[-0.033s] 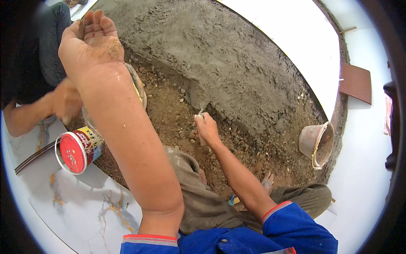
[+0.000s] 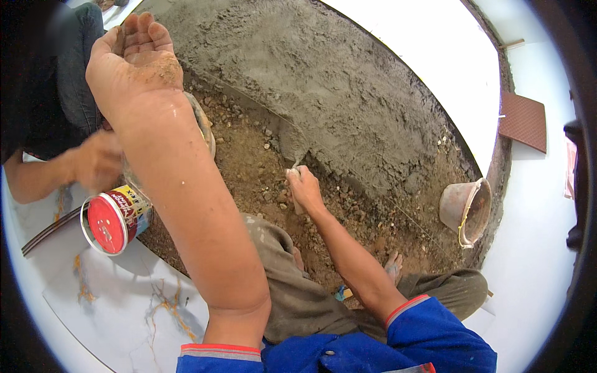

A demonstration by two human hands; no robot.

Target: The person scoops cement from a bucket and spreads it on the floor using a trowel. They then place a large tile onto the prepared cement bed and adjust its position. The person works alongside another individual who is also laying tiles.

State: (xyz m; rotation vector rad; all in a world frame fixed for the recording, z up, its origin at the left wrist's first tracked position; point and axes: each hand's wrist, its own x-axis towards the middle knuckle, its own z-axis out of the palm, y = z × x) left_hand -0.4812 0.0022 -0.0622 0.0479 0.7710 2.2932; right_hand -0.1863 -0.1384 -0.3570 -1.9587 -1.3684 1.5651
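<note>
My left hand [image 2: 134,59] is raised at the upper left, palm up and dusted with dirt, its fingers loosely bent and apart with nothing in them. My right hand [image 2: 303,188] is closed round the handle of a trowel [image 2: 292,144]. The trowel's mortar-coated blade lies at the edge of the wet grey mortar [image 2: 323,93], against bare earth. A thin string [image 2: 245,96] runs along that mortar edge. Partly hidden behind my left forearm is a bucket [image 2: 204,127].
Another person's blurred hand [image 2: 99,160] is at the left, above a paint pail [image 2: 107,224] with a red end lying on marbled tiles [image 2: 118,298]. A dirty bucket [image 2: 457,208] leans at the right. Beyond are a white slab [image 2: 429,50] and a brown tile [image 2: 523,122].
The other person's hand has shifted slightly downward. My two hands and the trowel look unmoved.
</note>
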